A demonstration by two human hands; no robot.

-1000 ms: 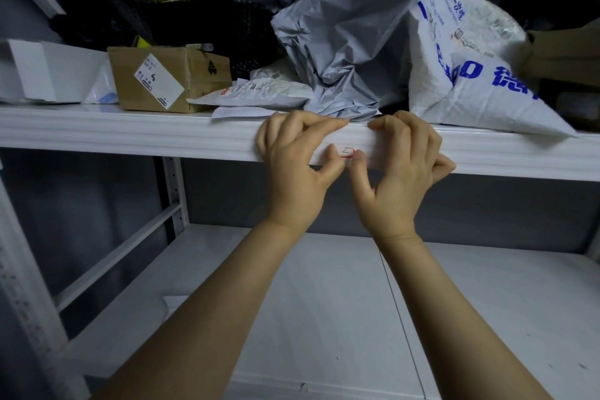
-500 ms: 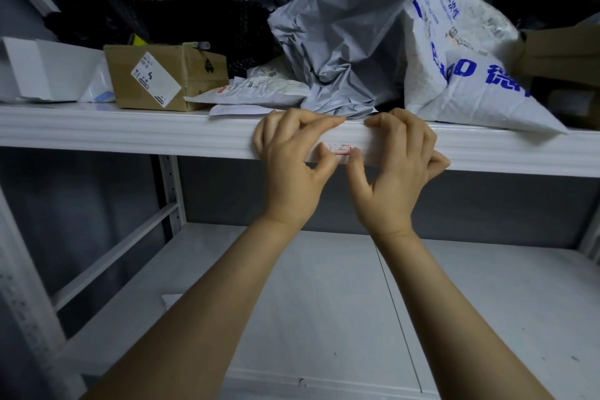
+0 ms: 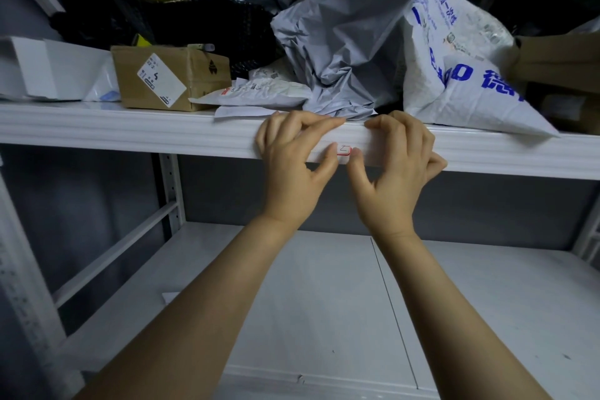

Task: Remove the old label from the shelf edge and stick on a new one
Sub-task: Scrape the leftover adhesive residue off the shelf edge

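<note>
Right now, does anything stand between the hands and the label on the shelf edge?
Nothing visible does. The label lies bare on the shelf edge; the thumb of the left hand is at its left end, that of the right hand at its right end.

It looked like a storeroom for parcels. White metal shelves were fixed to uprights with rows of holes. The upper one was crowded with a cardboard box carrying a shipping sticker, a crumpled grey mailing bag and a white bag with blue print. A small red-edged label sat on the shelf edge.
</note>
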